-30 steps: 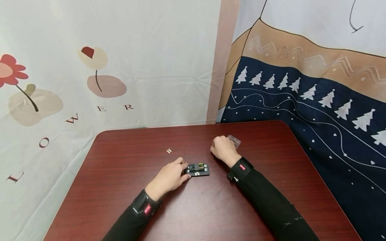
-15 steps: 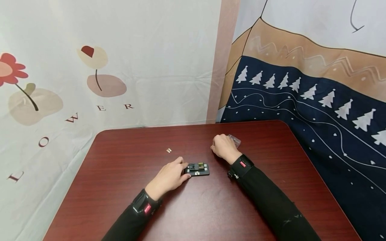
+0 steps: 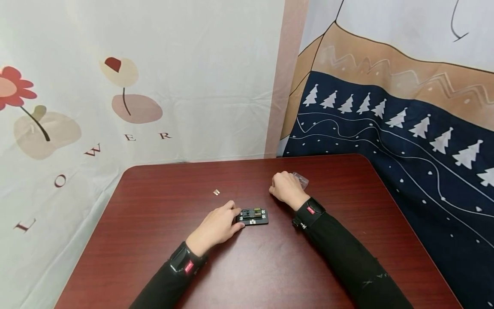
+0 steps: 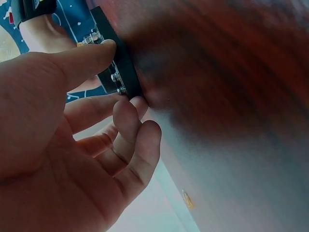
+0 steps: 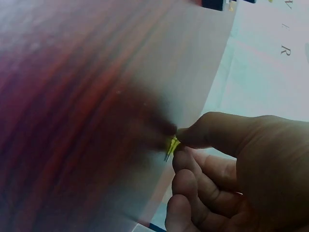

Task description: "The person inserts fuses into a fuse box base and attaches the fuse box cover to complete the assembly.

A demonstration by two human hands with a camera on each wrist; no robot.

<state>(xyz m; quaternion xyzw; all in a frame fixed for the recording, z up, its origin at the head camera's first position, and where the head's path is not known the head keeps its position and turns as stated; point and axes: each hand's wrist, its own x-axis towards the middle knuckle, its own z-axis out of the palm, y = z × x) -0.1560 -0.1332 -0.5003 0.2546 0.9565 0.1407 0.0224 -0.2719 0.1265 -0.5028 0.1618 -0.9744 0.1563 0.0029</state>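
A small black rectangular block [image 3: 259, 222] with metal fittings and a yellow part on top lies mid-table. The left hand [image 3: 213, 228] grips its left end between thumb and index finger; in the left wrist view, bolt-like metal fittings [image 4: 114, 77] show along its face. Farther back and to the right, the right hand [image 3: 287, 189] is low over the table. Between its thumb and index fingertip it pinches a small yellow piece with thin metal prongs [image 5: 172, 145], seen in the right wrist view. The head view hides this piece behind the hand.
Two small gold-coloured pieces [image 3: 216, 192] lie on the table beyond the left hand. A clear plastic container [image 3: 302, 180] sits just behind the right hand, partly covered by it. The reddish-brown table [image 3: 154, 206] meets printed curtains [image 3: 216, 86] at its back.
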